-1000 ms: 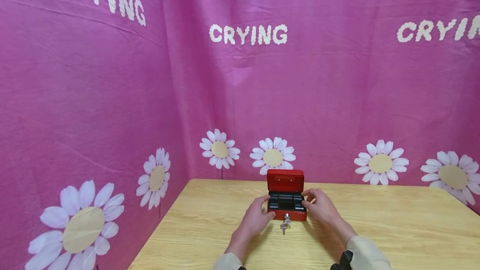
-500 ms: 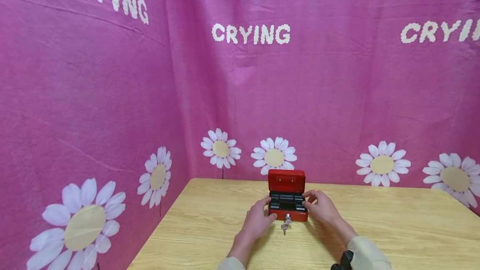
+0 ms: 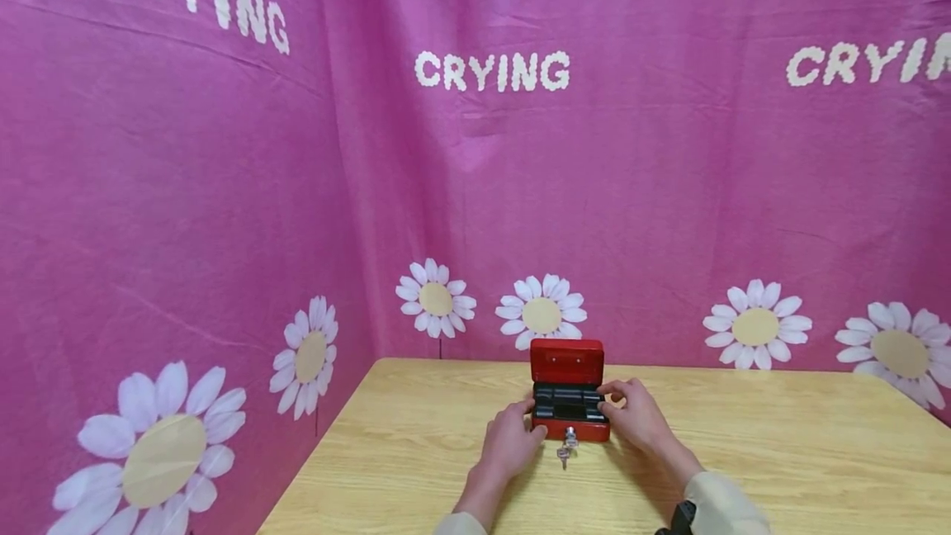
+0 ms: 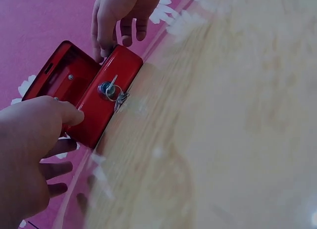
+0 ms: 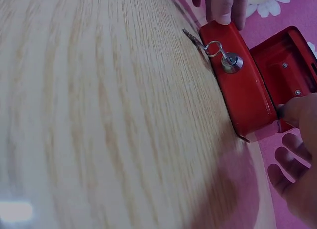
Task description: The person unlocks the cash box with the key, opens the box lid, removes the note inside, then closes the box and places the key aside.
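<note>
A small red cash box stands on the table with its lid raised at the back. Inside it sits a black compartment tray. From the lock on the front, a key ring with keys hangs down. My left hand holds the box's left end, thumb over the front corner and other fingers spread along the side. At the opposite end, my right hand has thumb and index finger pinched at the right rim, beside the tray; its remaining fingers curl loosely outside the box.
The wood-grain table extends to both sides and in front of the box. Close behind its back edge hangs a pink cloth with daisies and white lettering. A black strap sits at the right wrist.
The left hand's fingers have slid slightly toward the front along the box's left side. The right hand keeps its place at the right rim, and the lid stays raised.
</note>
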The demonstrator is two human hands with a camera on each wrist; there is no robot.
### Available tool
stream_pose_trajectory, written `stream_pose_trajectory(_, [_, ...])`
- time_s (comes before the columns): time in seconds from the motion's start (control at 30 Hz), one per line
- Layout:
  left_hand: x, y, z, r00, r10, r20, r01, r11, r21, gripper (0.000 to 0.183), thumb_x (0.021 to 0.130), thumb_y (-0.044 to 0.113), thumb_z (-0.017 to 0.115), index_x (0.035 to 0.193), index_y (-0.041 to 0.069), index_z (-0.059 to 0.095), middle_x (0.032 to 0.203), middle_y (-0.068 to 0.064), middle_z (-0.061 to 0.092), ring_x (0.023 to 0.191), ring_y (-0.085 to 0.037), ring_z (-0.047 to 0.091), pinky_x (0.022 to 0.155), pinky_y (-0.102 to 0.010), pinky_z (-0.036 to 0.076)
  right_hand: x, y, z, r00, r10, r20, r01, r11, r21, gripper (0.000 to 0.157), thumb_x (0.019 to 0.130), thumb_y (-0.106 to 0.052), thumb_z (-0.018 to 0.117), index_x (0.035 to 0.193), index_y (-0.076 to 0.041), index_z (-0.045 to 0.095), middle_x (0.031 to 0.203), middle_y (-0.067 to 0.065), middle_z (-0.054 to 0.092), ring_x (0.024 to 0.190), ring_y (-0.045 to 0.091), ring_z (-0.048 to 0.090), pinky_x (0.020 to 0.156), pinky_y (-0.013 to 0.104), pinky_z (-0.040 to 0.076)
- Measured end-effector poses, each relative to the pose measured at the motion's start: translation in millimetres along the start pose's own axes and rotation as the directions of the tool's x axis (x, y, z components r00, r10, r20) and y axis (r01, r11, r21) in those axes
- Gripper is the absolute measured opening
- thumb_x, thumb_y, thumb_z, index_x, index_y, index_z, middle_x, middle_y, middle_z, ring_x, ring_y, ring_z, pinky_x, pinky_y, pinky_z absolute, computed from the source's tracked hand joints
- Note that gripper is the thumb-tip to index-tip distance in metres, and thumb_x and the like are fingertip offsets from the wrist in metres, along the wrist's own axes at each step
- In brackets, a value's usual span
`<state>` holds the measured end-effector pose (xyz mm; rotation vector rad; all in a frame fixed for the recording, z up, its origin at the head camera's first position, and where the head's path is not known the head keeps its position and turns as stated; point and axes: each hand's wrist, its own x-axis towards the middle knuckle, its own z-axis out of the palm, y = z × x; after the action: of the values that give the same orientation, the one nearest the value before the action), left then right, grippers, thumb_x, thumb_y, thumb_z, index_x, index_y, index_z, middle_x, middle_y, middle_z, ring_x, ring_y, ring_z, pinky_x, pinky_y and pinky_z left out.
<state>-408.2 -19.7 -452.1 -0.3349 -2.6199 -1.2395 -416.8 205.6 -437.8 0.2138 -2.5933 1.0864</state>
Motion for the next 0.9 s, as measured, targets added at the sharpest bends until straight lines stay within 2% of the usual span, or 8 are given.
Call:
stream_pose_trajectory(0.3, [-0.1,-1.7,1.4,0.999,-0.001,-0.042,0.002,1.000,0.024,0.038,0.090,0.019,0.070,0.126,0.007,0.068,0.117,-0.006,0.073,0.110,-0.027,0.065,0.096,-0.050,0.048,2.7,2.1,5.6,0.999,-0.043,-0.016,0.043,0.999,-0.026,0.026,0.088,-0.010,0.068,0.111,0.001,0.070,0.098,0.018,0.058,0.083,0.022,0.053,0.068,0.030,0.044])
stream_pose_trajectory(0.53, [-0.8,-5.2,6.1,0.998,-0.017,-0.063,0.022,0.997,0.077,0.037,0.089,0.019,0.070,0.124,0.009,0.070,0.111,-0.003,0.075,0.101,-0.021,0.065,0.093,-0.045,0.051,4.4,4.6,8.1,0.999,-0.037,-0.011,0.036,0.999,-0.021,0.026,0.089,-0.011,0.066,0.112,0.001,0.070,0.103,0.020,0.058,0.084,0.023,0.053,0.069,0.030,0.043])
stream_pose_trajectory(0.7, [1.1,-6.0,6.9,0.999,0.009,-0.042,-0.008,1.000,0.004,0.035,0.091,0.014,0.068,0.124,0.002,0.069,0.112,-0.008,0.074,0.104,-0.021,0.066,0.095,-0.044,0.054,5.6,7.6,8.7,1.000,-0.028,-0.013,0.027,0.999,-0.023,0.026,0.089,-0.011,0.066,0.112,0.001,0.070,0.103,0.021,0.058,0.085,0.024,0.052,0.069,0.031,0.042])
stream_pose_trajectory(0.9, [3.4,-8.1,3.7,1.000,-0.002,-0.018,0.001,0.998,-0.063,0.032,0.091,0.011,0.067,0.122,0.000,0.068,0.112,-0.009,0.073,0.105,-0.022,0.066,0.095,-0.045,0.054,6.6,7.5,13.7,1.000,-0.008,-0.001,0.008,1.000,-0.001,0.027,0.090,-0.011,0.066,0.115,0.000,0.070,0.105,0.019,0.057,0.084,0.022,0.051,0.070,0.030,0.043])
